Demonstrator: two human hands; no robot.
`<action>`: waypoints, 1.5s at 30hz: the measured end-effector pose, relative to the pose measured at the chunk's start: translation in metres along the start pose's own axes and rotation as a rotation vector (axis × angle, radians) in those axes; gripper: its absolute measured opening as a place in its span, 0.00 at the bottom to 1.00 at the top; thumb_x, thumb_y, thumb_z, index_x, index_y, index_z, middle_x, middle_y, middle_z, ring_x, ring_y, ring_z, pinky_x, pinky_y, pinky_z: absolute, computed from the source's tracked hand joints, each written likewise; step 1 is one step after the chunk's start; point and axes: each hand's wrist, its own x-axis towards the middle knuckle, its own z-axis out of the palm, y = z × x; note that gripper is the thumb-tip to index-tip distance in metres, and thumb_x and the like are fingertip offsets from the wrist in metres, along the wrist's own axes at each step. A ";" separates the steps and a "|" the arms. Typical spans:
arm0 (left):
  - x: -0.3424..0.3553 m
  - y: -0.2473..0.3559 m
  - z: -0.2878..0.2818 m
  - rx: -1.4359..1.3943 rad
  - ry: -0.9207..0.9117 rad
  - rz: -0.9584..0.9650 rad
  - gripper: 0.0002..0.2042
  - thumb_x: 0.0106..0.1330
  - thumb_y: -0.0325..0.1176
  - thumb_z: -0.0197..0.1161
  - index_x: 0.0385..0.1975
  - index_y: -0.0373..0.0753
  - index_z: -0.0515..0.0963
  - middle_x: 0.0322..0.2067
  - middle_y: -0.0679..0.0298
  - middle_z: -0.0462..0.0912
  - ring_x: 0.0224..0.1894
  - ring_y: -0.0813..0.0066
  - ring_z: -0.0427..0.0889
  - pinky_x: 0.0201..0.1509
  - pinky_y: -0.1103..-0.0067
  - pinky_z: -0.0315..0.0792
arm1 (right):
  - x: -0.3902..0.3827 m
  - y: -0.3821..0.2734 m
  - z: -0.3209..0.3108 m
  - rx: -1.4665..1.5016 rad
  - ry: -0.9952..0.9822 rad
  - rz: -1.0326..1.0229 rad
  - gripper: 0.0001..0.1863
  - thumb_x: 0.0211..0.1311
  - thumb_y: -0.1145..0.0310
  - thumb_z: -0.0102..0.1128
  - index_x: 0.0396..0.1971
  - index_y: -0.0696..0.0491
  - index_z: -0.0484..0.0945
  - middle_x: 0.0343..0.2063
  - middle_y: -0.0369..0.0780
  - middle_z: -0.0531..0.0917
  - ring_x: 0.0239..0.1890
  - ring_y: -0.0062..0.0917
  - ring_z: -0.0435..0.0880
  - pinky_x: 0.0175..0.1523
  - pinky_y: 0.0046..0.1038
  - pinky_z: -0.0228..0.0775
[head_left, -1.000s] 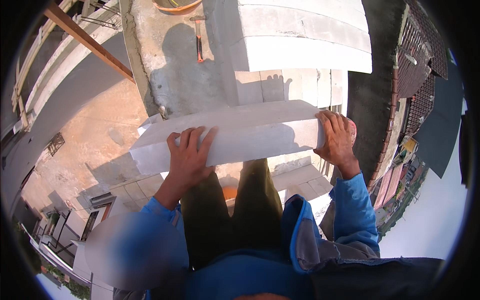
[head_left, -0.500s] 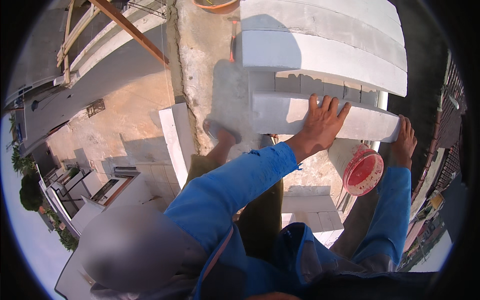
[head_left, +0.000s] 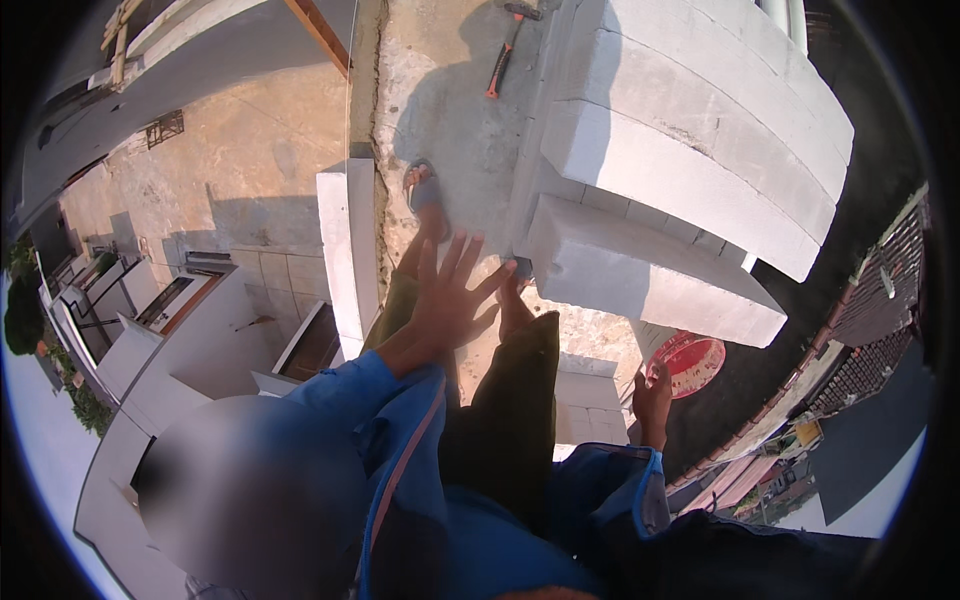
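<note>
My left hand (head_left: 450,305) is held over my legs with its fingers spread and nothing in it. Lower right, my right hand (head_left: 653,402) is raised in front of a red-rimmed bucket (head_left: 695,358); its fingers look apart and slightly bent, and I cannot tell whether they touch the rim. Neither hand is on the long white block (head_left: 640,270), which lies just beyond them beside a stack of similar blocks (head_left: 690,150). The block partly hides the bucket.
A hammer (head_left: 503,60) with an orange and black handle lies on the concrete floor. A low white wall (head_left: 347,260) runs along the left, with a drop to a lower yard past it. More blocks (head_left: 588,405) sit near my legs. Tiled roofs (head_left: 880,270) lie below at right.
Both hands have let go of the long white block and drawn back toward me, the left one leftward over my legs. The view has shifted, bringing the whole hammer into sight.
</note>
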 end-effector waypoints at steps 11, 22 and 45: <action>-0.315 -0.175 0.151 -0.606 0.048 -1.448 0.29 0.75 0.47 0.65 0.71 0.39 0.74 0.63 0.44 0.83 0.60 0.48 0.86 0.65 0.62 0.78 | -0.011 -0.351 0.168 -0.146 -0.617 -0.754 0.24 0.71 0.69 0.66 0.65 0.55 0.77 0.60 0.54 0.81 0.64 0.52 0.80 0.70 0.46 0.72; -0.410 0.089 0.378 -1.040 0.229 -2.231 0.37 0.70 0.57 0.64 0.71 0.36 0.72 0.68 0.40 0.77 0.71 0.42 0.75 0.74 0.57 0.68 | 0.020 -0.295 0.188 -0.614 -0.872 -0.926 0.19 0.71 0.69 0.65 0.59 0.55 0.78 0.52 0.51 0.83 0.55 0.48 0.85 0.58 0.45 0.78; -0.714 -0.016 0.551 -0.459 0.515 -2.355 0.23 0.69 0.53 0.69 0.42 0.34 0.85 0.37 0.47 0.90 0.42 0.46 0.90 0.48 0.58 0.79 | -0.108 -0.173 0.252 -1.081 -0.832 -0.946 0.21 0.69 0.64 0.70 0.60 0.53 0.80 0.47 0.44 0.88 0.44 0.36 0.91 0.48 0.34 0.83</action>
